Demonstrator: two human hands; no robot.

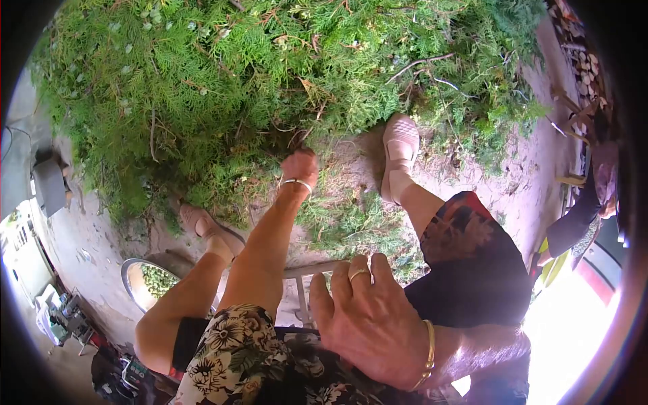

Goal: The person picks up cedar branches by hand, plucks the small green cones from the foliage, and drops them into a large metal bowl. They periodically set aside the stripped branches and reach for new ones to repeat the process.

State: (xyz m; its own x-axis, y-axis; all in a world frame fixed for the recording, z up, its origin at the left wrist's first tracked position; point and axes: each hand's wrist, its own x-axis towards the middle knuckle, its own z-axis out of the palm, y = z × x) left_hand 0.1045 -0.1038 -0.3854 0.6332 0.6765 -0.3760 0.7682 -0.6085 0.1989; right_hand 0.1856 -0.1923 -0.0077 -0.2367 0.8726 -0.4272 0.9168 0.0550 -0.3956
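My left hand [300, 167], with a silver bangle at the wrist, reaches forward to the near edge of a big heap of green cut branches [223, 88]. Its fingers are curled closed by a brown stem; what they hold, if anything, is hidden. Close to my body, my right hand [368, 314] hangs palm down over my lap and the ground, with a ring and a gold bangle. Its fingers are spread a little and nothing shows in them.
My shoes [399, 145] stand left and right near the heap. A round metal bowl [128, 280] with small green pieces lies at left, beside my leg. Another person's dark sleeve [570, 229] shows at right. Motorbike-like objects stand at lower left.
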